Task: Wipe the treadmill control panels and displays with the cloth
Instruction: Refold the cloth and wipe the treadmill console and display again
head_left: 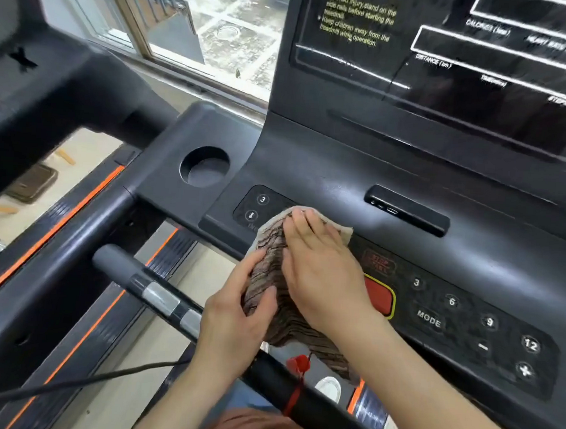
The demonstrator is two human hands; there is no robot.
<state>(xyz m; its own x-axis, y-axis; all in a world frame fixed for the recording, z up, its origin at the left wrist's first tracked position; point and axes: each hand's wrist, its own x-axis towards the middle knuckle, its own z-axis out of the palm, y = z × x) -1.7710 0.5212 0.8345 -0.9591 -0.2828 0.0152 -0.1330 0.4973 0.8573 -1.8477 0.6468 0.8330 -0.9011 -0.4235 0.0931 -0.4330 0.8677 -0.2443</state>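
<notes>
A brown and cream striped cloth (273, 243) lies on the black treadmill control panel (452, 306), covering the left-centre buttons. My right hand (321, 267) presses flat on top of the cloth, fingers pointing up-left. My left hand (237, 315) grips the cloth's lower left edge between thumb and fingers. A left button pad (257, 207) shows beside the cloth. To the right sit a red stop button (381, 300), a MODE key and number keys (488, 321). The dark display (470, 53) with white boxes and yellow warning text rises behind.
A round cup holder (205, 167) sits left of the panel, and a small port slot (405, 211) above it. A grey-tipped handlebar (143, 281) runs under my left hand. A red safety clip (299, 366) hangs from the front bar. A window (201, 24) is at back left.
</notes>
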